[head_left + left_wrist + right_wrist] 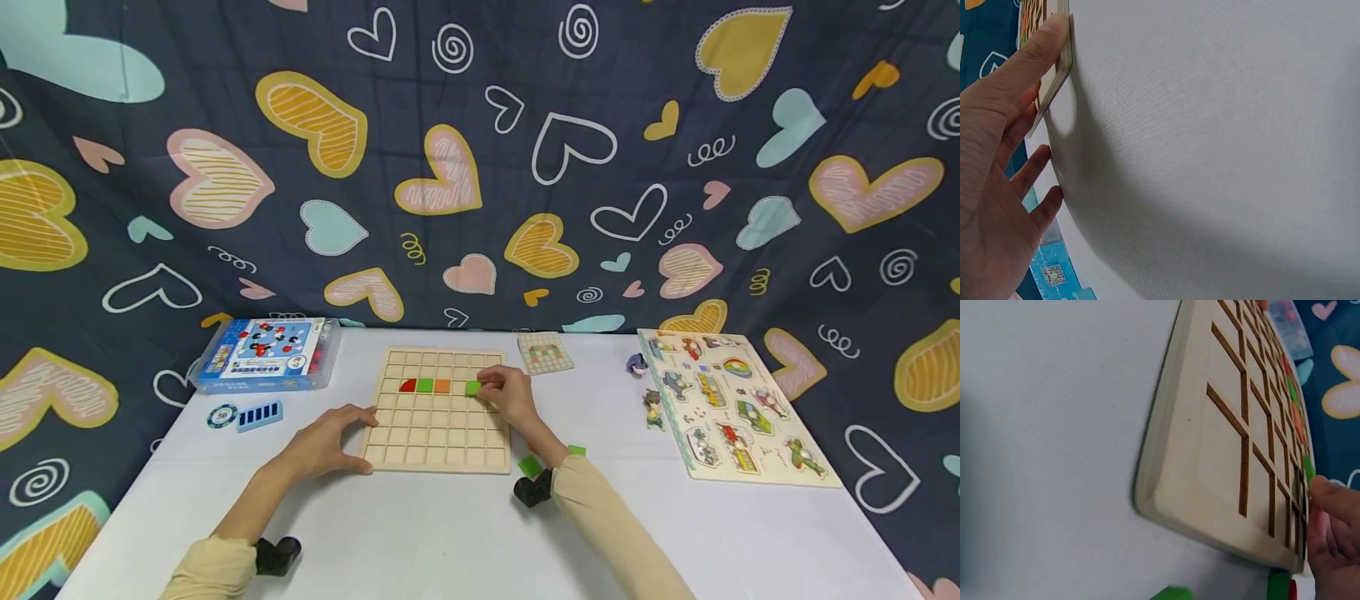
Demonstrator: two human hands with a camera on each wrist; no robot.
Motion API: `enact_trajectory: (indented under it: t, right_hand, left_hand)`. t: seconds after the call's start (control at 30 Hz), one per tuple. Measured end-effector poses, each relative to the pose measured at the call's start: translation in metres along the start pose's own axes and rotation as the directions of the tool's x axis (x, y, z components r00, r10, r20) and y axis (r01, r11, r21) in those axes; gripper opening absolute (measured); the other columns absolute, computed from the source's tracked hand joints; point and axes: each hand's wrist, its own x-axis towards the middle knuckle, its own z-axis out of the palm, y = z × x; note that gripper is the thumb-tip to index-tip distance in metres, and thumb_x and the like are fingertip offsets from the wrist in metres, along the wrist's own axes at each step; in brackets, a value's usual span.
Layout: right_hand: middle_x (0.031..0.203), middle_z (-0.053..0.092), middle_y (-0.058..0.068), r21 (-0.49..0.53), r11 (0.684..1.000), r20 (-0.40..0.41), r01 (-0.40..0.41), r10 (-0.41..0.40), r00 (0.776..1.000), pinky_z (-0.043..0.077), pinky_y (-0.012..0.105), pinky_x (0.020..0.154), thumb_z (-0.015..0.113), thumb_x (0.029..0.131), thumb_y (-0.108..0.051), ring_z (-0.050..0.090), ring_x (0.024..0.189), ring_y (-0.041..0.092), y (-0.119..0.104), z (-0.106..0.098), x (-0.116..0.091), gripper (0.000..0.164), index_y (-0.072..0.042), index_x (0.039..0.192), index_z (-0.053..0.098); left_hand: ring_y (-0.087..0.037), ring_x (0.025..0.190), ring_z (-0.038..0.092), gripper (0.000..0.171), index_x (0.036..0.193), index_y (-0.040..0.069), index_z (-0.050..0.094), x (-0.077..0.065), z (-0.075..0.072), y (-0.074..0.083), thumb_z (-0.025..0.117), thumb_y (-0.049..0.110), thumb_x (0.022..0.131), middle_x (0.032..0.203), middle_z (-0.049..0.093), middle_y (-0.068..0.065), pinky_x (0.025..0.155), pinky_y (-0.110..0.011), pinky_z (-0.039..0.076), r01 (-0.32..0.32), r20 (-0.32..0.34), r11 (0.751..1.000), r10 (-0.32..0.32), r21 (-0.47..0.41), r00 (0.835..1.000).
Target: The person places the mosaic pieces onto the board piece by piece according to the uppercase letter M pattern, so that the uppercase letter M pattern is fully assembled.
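Observation:
A wooden grid board (pixel 435 458) lies flat on the white table. My right hand (pixel 513 396) pinches a green square tile (pixel 472 388) over the board's upper right part; the tile also shows at the fingertips in the right wrist view. Left of it, one row holds a red rounded piece (pixel 408 386), a green tile (pixel 424 385) and an orange tile (pixel 442 386). With spread fingers, my left hand (pixel 322 442) touches the board's left edge, its thumb (pixel 1054 28) at the near left corner.
Loose green tiles (pixel 530 466) lie by my right forearm. Behind the board is a small pattern card (pixel 545 353). A plastic case (pixel 262 354), a round chip (pixel 222 416) and a blue ridged piece (pixel 259 416) sit left. Two small figures (pixel 652 410) and a picture puzzle (pixel 757 471) stand right.

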Motion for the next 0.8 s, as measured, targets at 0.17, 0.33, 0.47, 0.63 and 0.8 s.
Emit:
enact_trajectory:
  t: [0.17, 0.33, 0.47, 0.63, 0.8]
  right_hand:
    - [0.087, 0.071, 0.017, -0.034, 0.999, 0.009, -0.009, 0.01, 1.0, 0.056, 0.027, 0.068, 0.077, 0.074, 0.006, 0.069, 0.077, 0.027, -0.001, 0.005, 0.005, 0.024, 0.005, 0.097, 0.07]
    - [0.084, 0.072, 0.016, -0.058, 0.998, 0.013, -0.009, 0.009, 1.0, 0.056, 0.027, 0.067, 0.078, 0.073, 0.006, 0.069, 0.075, 0.026, -0.002, 0.006, 0.009, 0.024, 0.005, 0.096, 0.07]
    - [0.085, 0.071, 0.018, -0.039, 0.999, 0.03, -0.006, 0.007, 1.0, 0.056, 0.028, 0.068, 0.076, 0.074, 0.007, 0.069, 0.076, 0.028, -0.003, 0.007, 0.01, 0.024, 0.006, 0.096, 0.07]
    - [0.088, 0.071, 0.021, 0.012, 1.0, 0.054, -0.001, 0.0, 0.999, 0.057, 0.032, 0.07, 0.074, 0.076, 0.009, 0.069, 0.078, 0.031, -0.001, 0.01, 0.01, 0.023, 0.009, 0.098, 0.069]
    - [0.089, 0.07, 0.023, 0.036, 0.999, 0.056, -0.003, 0.001, 0.998, 0.057, 0.033, 0.071, 0.072, 0.076, 0.01, 0.069, 0.079, 0.032, -0.004, 0.013, 0.011, 0.022, 0.01, 0.098, 0.068]
  left_hand:
    - [-0.039, 0.131, 0.041, 0.064, 0.115, 0.013, 0.062, 0.0, 0.002, 0.0, 0.089, 0.033, 0.061, 0.139, 0.052, -0.011, 0.097, -0.064, 0.038, 0.011, -0.004, 1.0, -0.011, 0.001, 1.0]
    - [-0.039, 0.13, 0.042, 0.063, 0.115, 0.013, 0.062, 0.0, 0.002, 0.0, 0.089, 0.033, 0.061, 0.139, 0.052, -0.011, 0.095, -0.065, 0.038, 0.011, -0.008, 1.0, -0.011, 0.008, 1.0]
    - [-0.038, 0.129, 0.043, 0.062, 0.113, 0.014, 0.062, 0.0, 0.001, 0.0, 0.089, 0.033, 0.06, 0.138, 0.053, -0.01, 0.096, -0.063, 0.039, 0.002, -0.018, 1.0, -0.002, 0.009, 1.0]
    - [-0.038, 0.127, 0.046, 0.06, 0.111, 0.013, 0.062, -0.001, 0.002, -0.003, 0.089, 0.033, 0.061, 0.137, 0.054, -0.01, 0.096, -0.06, 0.042, -0.037, -0.033, 0.999, 0.038, 0.018, 0.999]
    - [-0.038, 0.127, 0.046, 0.06, 0.111, 0.012, 0.062, -0.001, 0.001, -0.002, 0.089, 0.033, 0.061, 0.137, 0.054, -0.011, 0.095, -0.06, 0.042, -0.056, -0.038, 0.998, 0.056, 0.016, 0.998]
